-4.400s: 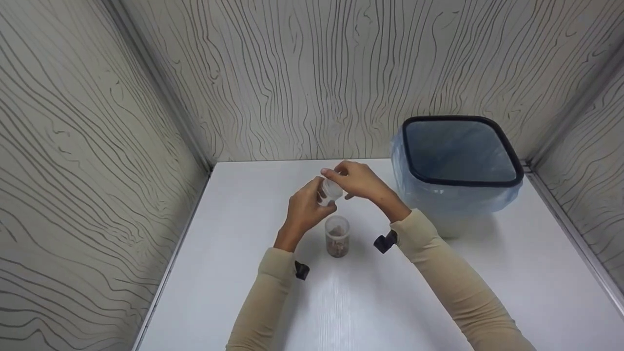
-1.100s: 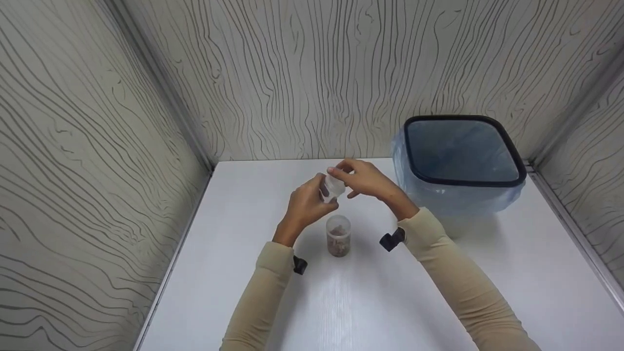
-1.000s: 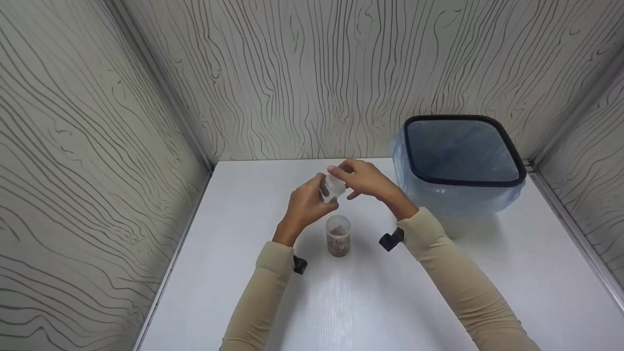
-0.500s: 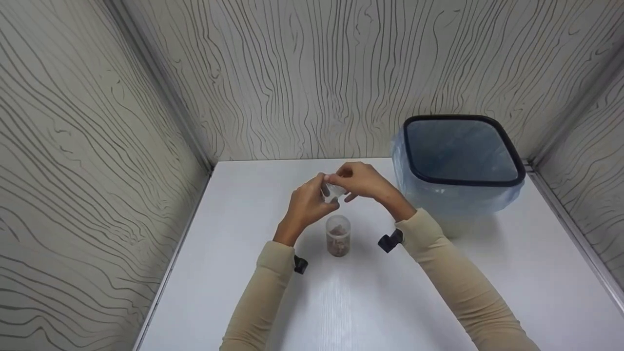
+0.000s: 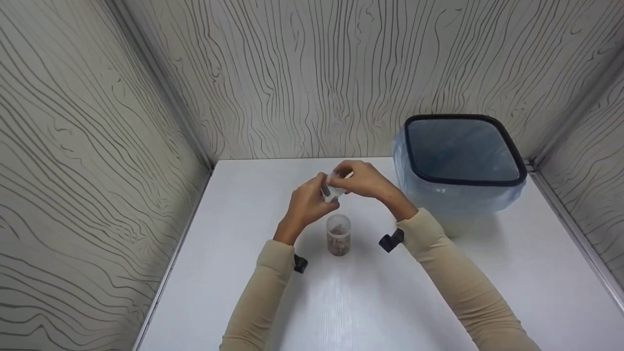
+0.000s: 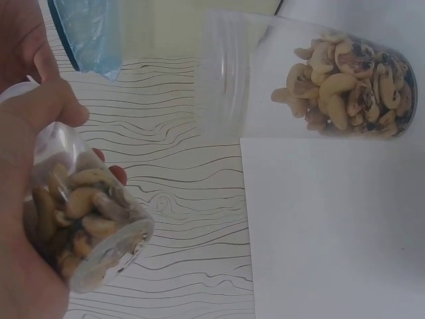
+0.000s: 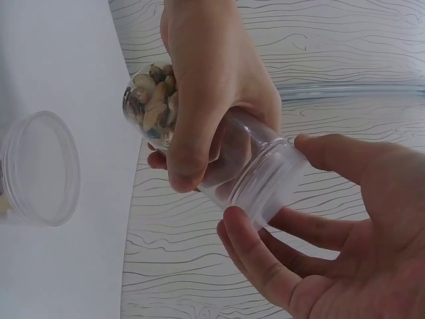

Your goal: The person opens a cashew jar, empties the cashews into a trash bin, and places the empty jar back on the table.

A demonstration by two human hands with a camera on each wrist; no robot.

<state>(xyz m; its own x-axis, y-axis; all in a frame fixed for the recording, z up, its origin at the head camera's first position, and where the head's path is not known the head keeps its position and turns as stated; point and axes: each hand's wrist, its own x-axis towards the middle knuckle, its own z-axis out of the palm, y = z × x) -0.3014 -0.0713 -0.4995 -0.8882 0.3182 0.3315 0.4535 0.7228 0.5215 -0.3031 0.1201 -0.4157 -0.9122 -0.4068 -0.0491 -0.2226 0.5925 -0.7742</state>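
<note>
My left hand [image 5: 308,200] grips a small clear jar [image 6: 93,212] part-filled with cashews, raised over the white table and tilted. In the right wrist view, its fingers wrap the jar's middle. My right hand [image 5: 364,181] holds the clear screw lid [image 7: 275,186], thumb on one side of the rim and fingertips on the other. The lid sits on the jar's mouth. A second clear jar [image 5: 338,239], also part-filled with cashews, stands upright just in front of the hands; its lidded end [image 7: 43,169] shows at the left of the right wrist view.
A bin [image 5: 463,183] with a black rim and blue liner stands at the right rear of the white table [image 5: 234,219]. Wood-grain patterned panels [image 5: 302,78] enclose the back and sides.
My right fingers and thumb shift around the lid, dipping and then drawing closer to its rim. My left hand holds the jar nearly still, and the standing jar stays put.
</note>
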